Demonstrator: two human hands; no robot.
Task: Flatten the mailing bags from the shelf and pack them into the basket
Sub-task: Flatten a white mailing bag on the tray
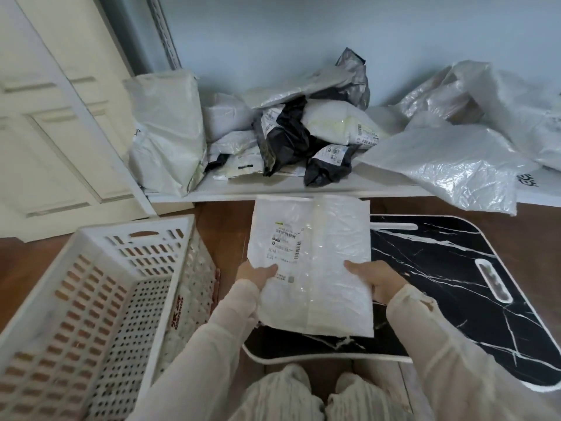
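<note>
Head view: our white basket (100, 299) stands on the left; our left hand (256, 276) and right hand (375, 282) pinch a flat white mailing bag (315, 262) above the black marble table (455, 284), below the shelf (273, 189) piled with bags.

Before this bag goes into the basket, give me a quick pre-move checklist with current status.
1. Left hand grips the white mailing bag: ok.
2. Right hand grips its other edge: ok.
3. Bag flat enough to pack: ok, only light wrinkles.
4. White basket open, to the left: ok.
5. Room inside the basket: cannot tell; only part of the interior shows.
6. More bags on the shelf: not ok, a pile remains.
</note>
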